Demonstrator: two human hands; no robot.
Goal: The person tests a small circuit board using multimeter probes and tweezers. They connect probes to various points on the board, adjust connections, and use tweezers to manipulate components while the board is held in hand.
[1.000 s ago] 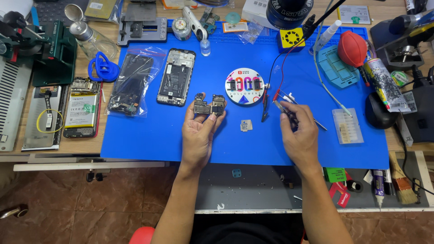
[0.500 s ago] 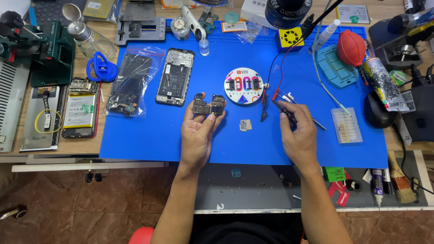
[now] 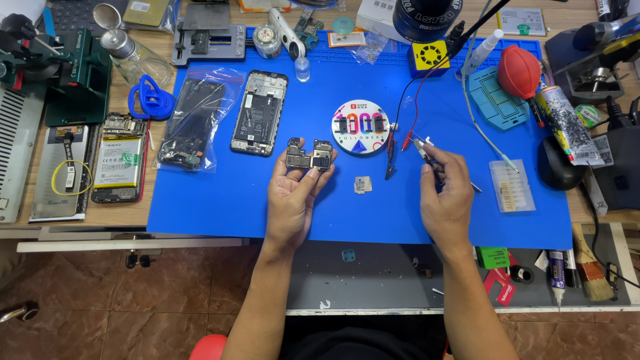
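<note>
Left of centre, my left hand (image 3: 293, 200) pinches the circuit board (image 3: 309, 155) at its lower edge, long axis level. To its right, my right hand (image 3: 445, 195) has its grip closed on tweezers (image 3: 424, 149), tips aimed up-left, board well apart leftward.

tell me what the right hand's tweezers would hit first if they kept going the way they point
Probably the red and black probe clips lying just up-left of the tweezers in the right hand; height above the blue mat is unclear.
</note>
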